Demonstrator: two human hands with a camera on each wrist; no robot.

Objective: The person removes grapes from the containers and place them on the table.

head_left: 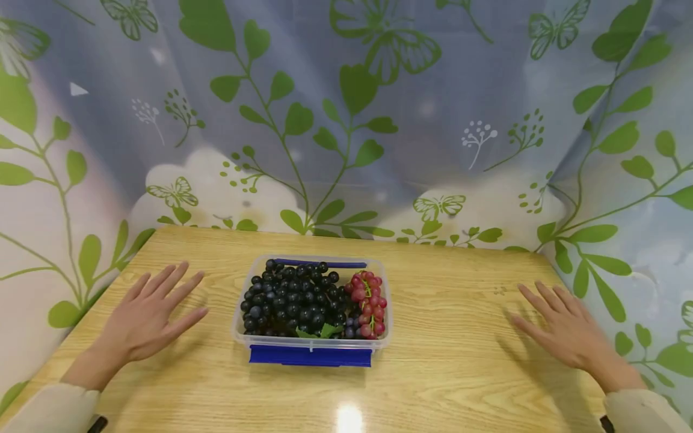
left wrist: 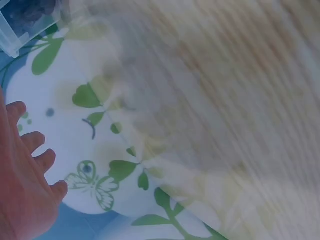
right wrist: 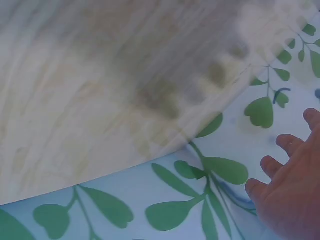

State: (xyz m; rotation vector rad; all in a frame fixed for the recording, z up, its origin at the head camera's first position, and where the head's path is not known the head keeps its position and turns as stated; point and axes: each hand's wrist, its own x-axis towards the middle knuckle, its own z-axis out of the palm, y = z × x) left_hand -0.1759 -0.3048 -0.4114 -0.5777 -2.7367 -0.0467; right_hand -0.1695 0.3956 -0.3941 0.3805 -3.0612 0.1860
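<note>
A clear plastic container (head_left: 238,337) with blue clips stands on the table, filled with dark grapes (head_left: 295,297) and, at its right end, a bunch of red grapes (head_left: 369,304). Green leaves (head_left: 327,330) show at its near side. To the left of it, my left hand (head_left: 148,316) is held over the table with fingers spread, holding nothing. My right hand (head_left: 565,328) is likewise spread, farther off on the right side, and holds nothing. In the left wrist view, a corner of the container (left wrist: 30,35) shows at the top left.
The wooden table (head_left: 449,361) carries the container near its middle. A curtain (head_left: 346,150) printed with leaves and butterflies hangs behind the table and along both sides. Light reflects off the tabletop near the front.
</note>
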